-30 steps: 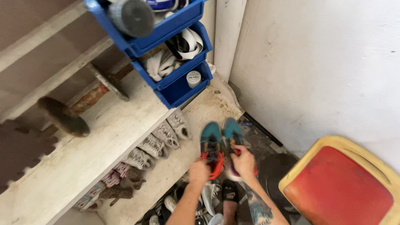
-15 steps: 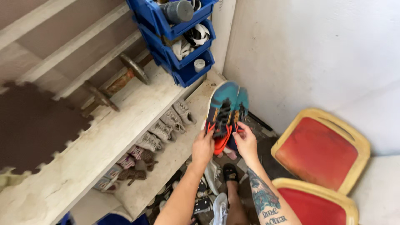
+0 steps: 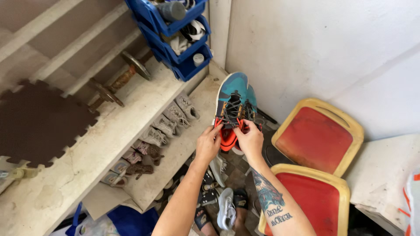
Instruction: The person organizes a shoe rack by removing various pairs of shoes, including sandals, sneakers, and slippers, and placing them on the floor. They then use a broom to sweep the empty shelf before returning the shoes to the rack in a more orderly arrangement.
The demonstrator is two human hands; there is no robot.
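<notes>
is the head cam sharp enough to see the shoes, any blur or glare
Head view: the teal and orange shoes and both hands, left hand, right hand, are sharp; soft daylight, no glare on the white wall; wide-angle bend at the edges.

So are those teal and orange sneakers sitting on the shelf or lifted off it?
Lifted off. The teal and orange sneakers hang toes-up in the air, gripped by the left hand and right hand, above the pale lower shelf.

One camera on the head looks steeply down, close over the hands (image 3: pixel 229 142), facing the shelf (image 3: pixel 131 113) and the wall corner.
</notes>
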